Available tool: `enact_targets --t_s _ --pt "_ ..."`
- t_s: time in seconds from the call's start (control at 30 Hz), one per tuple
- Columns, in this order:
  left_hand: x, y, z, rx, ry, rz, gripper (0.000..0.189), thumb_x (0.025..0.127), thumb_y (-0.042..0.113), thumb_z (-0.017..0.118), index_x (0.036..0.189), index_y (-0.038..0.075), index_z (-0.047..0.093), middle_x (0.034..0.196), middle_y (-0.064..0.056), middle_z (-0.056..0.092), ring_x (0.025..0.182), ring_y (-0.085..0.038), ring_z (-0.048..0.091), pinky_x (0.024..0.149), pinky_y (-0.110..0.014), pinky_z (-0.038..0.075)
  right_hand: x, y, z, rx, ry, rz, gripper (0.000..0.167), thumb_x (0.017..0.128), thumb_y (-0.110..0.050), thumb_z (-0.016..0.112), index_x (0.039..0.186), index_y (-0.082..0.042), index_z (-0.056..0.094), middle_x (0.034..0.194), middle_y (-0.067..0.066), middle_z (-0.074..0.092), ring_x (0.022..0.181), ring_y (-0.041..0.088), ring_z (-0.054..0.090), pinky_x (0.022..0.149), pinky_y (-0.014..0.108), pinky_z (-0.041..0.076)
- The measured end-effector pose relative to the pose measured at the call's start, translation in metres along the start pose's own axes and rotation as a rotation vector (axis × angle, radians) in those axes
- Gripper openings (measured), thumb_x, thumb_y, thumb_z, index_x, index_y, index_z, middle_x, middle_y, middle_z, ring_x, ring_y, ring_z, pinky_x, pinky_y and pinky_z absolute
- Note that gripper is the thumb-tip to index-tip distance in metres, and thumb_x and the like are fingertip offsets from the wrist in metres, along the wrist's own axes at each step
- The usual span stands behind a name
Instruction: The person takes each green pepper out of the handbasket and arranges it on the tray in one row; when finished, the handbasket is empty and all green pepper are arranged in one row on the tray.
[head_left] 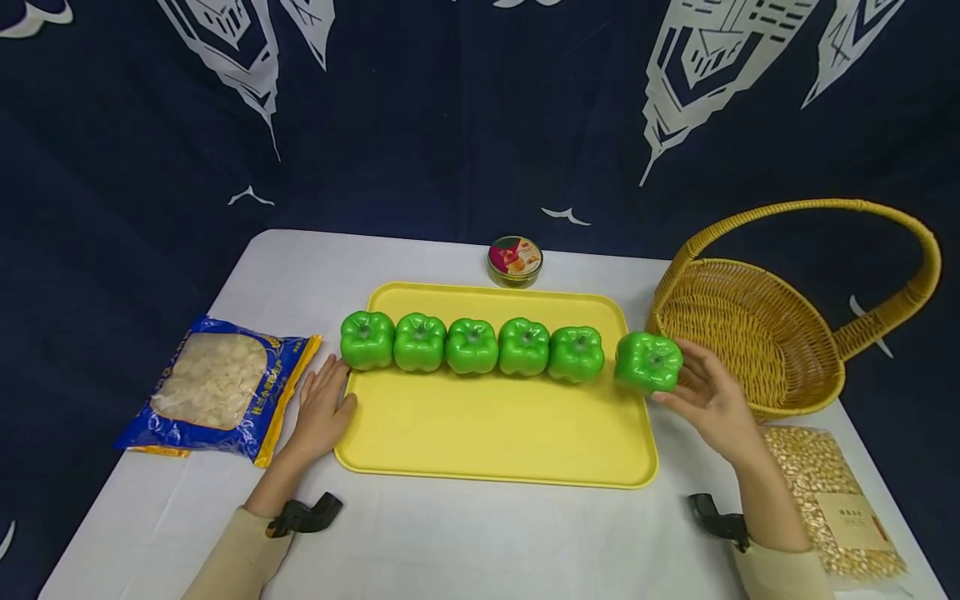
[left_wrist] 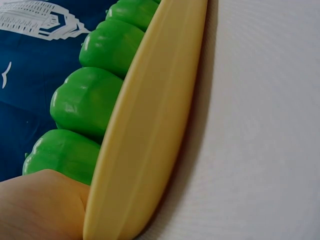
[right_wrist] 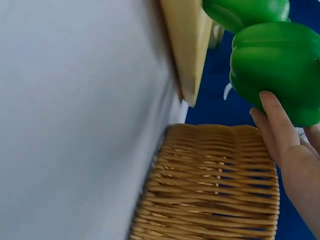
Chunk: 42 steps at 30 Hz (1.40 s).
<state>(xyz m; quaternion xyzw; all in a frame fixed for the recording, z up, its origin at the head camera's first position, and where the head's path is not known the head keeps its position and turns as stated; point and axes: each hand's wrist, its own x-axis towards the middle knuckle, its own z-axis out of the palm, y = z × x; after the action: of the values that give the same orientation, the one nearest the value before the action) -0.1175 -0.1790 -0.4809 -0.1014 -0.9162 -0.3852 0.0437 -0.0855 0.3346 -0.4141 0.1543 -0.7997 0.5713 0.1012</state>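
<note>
Several green bell peppers (head_left: 472, 346) stand side by side in a row along the far part of a yellow tray (head_left: 487, 433). My right hand (head_left: 708, 400) grips another green bell pepper (head_left: 648, 362) from its right side, over the tray's right edge, with a gap between it and the row. The right wrist view shows the fingers (right_wrist: 280, 125) against that held pepper (right_wrist: 275, 65). My left hand (head_left: 324, 408) lies with extended fingers at the tray's left edge, close by the leftmost pepper (head_left: 367, 340); whether it touches that pepper I cannot tell.
A wicker basket (head_left: 750, 275) with a tall handle stands at the right, just past my right hand. Below it lies a bag of corn kernels (head_left: 810, 475). On the left is a blue bag (head_left: 217, 392) of pale flakes. A small round tin (head_left: 515, 261) sits behind the tray.
</note>
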Motion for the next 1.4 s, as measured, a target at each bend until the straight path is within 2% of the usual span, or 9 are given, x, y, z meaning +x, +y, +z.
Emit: enact_targets --t_s 0.13,0.2,0.33,0.43,0.57,0.67,0.93,1.27,1.4 --pt "-0.001 -0.001 0.000 -0.002 -0.001 0.001 0.057 0.092 0.000 0.046 0.146 -0.010 0.033 0.152 -0.033 0.030 0.147 -0.046 0.012 0.116 -0.061 -0.003 -0.001 0.005 0.005 -0.004 -0.028 0.063 0.079 0.078 0.019 0.067 0.147 0.006 0.031 0.138 -0.010 0.048 0.120 -0.006 0.052 0.089 0.014 0.051" --pt "-0.002 -0.001 0.000 -0.001 0.002 0.003 0.057 0.092 0.000 0.046 0.146 -0.010 0.034 0.152 -0.033 0.031 0.147 -0.047 0.012 0.115 -0.062 -0.003 -0.002 0.006 0.008 -0.008 -0.035 0.089 0.079 0.079 0.017 0.067 0.148 0.006 0.029 0.140 0.000 0.047 0.120 -0.007 0.050 0.089 0.014 0.051" --pt "-0.002 0.000 0.000 0.004 0.005 0.003 0.056 0.092 0.000 0.046 0.146 -0.010 0.034 0.152 -0.033 0.031 0.147 -0.047 0.013 0.115 -0.062 -0.002 -0.001 0.008 0.011 -0.044 -0.038 0.123 0.079 0.082 0.013 0.067 0.149 0.005 0.026 0.143 0.027 0.040 0.118 -0.010 0.048 0.089 0.012 0.050" --pt "-0.002 0.001 0.000 0.003 0.002 -0.007 0.057 0.092 -0.001 0.045 0.147 -0.010 0.032 0.153 -0.032 0.030 0.148 -0.046 0.012 0.116 -0.061 -0.003 0.000 0.008 0.013 -0.068 -0.051 0.142 0.079 0.083 0.012 0.067 0.149 0.005 0.025 0.144 0.037 0.033 0.123 -0.005 0.047 0.091 0.011 0.048" --pt "-0.002 0.002 0.000 0.006 -0.007 -0.018 0.058 0.092 -0.001 0.046 0.148 -0.009 0.032 0.154 -0.031 0.030 0.148 -0.044 0.011 0.117 -0.059 -0.004 0.002 0.009 0.014 -0.094 -0.082 0.185 0.080 0.084 0.008 0.067 0.150 0.006 0.021 0.148 0.036 0.031 0.138 0.031 0.042 0.093 0.008 0.045" --pt "-0.002 0.002 0.000 0.008 -0.009 -0.016 0.058 0.092 -0.002 0.046 0.148 -0.009 0.032 0.154 -0.031 0.029 0.148 -0.045 0.011 0.117 -0.060 -0.003 0.002 0.008 0.014 -0.125 -0.097 0.224 0.081 0.087 0.002 0.067 0.151 0.006 0.017 0.150 0.036 0.028 0.137 0.053 0.031 0.092 0.004 0.042" --pt "-0.003 0.002 0.000 0.000 -0.011 -0.014 0.058 0.092 -0.002 0.046 0.148 -0.009 0.032 0.153 -0.031 0.029 0.148 -0.045 0.010 0.116 -0.060 -0.004 0.003 0.009 0.014 -0.176 -0.106 0.273 0.081 0.094 -0.012 0.063 0.155 -0.001 0.011 0.152 0.034 0.028 0.134 0.054 0.036 0.089 0.003 0.042" --pt "-0.004 0.002 0.000 0.005 -0.014 -0.018 0.059 0.092 -0.001 0.046 0.149 -0.008 0.031 0.154 -0.030 0.029 0.149 -0.044 0.011 0.117 -0.059 -0.003 0.007 0.006 0.015 -0.194 -0.123 0.272 0.085 0.094 -0.009 0.062 0.157 -0.006 0.005 0.154 0.034 0.024 0.136 0.055 0.033 0.089 0.001 0.040" --pt "-0.004 0.003 -0.001 0.010 -0.018 -0.022 0.059 0.092 -0.001 0.046 0.149 -0.008 0.030 0.154 -0.030 0.029 0.149 -0.044 0.010 0.117 -0.058 -0.003 0.008 0.006 0.015 -0.214 -0.131 0.268 0.087 0.094 -0.009 0.062 0.158 -0.007 0.002 0.155 0.034 0.022 0.137 0.054 0.032 0.093 0.006 0.041"
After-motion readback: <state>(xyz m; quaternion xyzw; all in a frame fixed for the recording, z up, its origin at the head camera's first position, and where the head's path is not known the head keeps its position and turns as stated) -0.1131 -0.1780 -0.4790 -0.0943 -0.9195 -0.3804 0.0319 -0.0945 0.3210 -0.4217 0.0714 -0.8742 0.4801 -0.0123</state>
